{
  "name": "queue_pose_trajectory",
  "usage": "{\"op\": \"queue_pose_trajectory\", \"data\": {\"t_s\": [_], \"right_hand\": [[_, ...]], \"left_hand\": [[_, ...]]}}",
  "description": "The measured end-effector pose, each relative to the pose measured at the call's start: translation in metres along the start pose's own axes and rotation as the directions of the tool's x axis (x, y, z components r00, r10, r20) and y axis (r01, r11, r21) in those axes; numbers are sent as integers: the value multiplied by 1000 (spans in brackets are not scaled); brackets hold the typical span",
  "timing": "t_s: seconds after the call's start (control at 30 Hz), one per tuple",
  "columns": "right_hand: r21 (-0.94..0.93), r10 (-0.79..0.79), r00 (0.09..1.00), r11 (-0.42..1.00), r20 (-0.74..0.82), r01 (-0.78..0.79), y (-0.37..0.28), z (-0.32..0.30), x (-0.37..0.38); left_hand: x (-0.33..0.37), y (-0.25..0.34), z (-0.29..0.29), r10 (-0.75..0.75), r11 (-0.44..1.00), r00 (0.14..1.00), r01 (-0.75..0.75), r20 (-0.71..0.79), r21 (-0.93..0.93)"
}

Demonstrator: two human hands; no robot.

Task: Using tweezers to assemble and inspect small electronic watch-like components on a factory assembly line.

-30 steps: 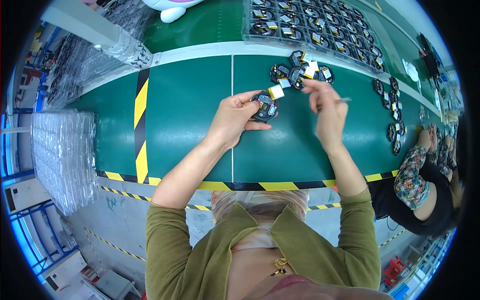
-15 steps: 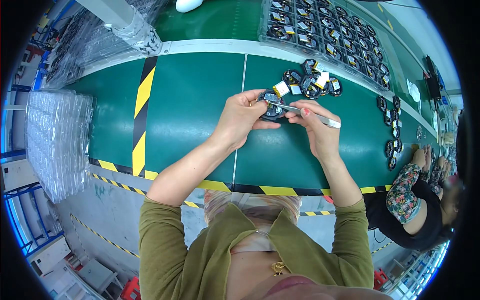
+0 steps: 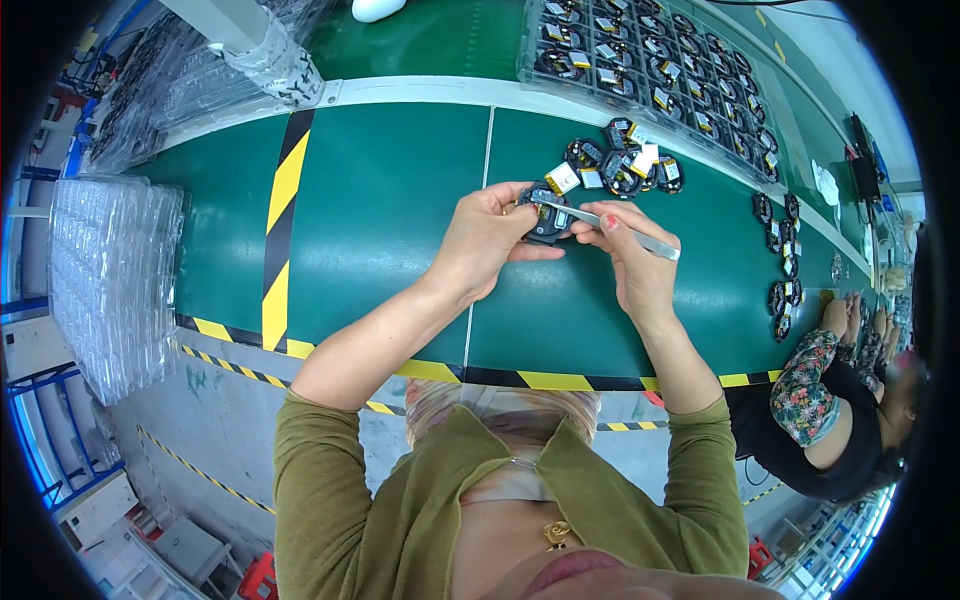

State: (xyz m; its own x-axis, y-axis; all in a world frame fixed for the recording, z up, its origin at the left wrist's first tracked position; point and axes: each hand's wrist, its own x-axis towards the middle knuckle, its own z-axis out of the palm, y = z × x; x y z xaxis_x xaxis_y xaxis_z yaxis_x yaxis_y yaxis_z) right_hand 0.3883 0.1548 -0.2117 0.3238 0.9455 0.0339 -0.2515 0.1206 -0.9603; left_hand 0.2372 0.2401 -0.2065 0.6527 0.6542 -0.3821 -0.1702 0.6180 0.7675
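Note:
My left hand (image 3: 486,237) is closed on the left side of a round black electronic module (image 3: 545,224), holding it just above the green table. A white-and-yellow battery pack (image 3: 562,179) sits at the module's far edge. In my right hand (image 3: 641,254) is a pair of metal tweezers (image 3: 610,226), gripped along its length, with the tips over the module's inner parts. My right fingertips are close to the module's right side; whether they touch it I cannot tell. What lies right under the tips is too small to make out.
Several similar modules with battery packs (image 3: 622,160) lie heaped beyond my hands. A clear tray (image 3: 650,95) full of them stands behind. More modules (image 3: 786,262) lie in rows at the right, near a co-worker's floral sleeve (image 3: 806,388). Stacked clear trays (image 3: 115,280) stand at the left.
The tweezers' tips have shifted slightly toward the far left of the module. Both hands stay nearly in place, with the same grips.

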Motion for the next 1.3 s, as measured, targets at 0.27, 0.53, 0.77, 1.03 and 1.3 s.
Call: {"op": "queue_pose_trajectory", "data": {"t_s": [0.27,0.53,0.77,1.03,1.3], "right_hand": [[-28,-4,1000,1000,9,4,1,-3,0],[-82,-117,993,990,7,118,6,0,-2],[-349,-299,938,872,175,343,6,3,-6],[-227,-149,982,958,118,173,1,-1,-2],[66,21,998,998,66,-25,-3,-4,0]], "left_hand": [[1,-2,1,1,1000,1000,-1,-19,-1],[3,-1,-1,-10,998,1000,10,-15,-58],[5,-4,-3,26,998,998,-29,-56,-53],[4,-3,-4,44,998,999,-44,2,-41],[3,-3,-2,39,994,998,-32,56,-107]]}}
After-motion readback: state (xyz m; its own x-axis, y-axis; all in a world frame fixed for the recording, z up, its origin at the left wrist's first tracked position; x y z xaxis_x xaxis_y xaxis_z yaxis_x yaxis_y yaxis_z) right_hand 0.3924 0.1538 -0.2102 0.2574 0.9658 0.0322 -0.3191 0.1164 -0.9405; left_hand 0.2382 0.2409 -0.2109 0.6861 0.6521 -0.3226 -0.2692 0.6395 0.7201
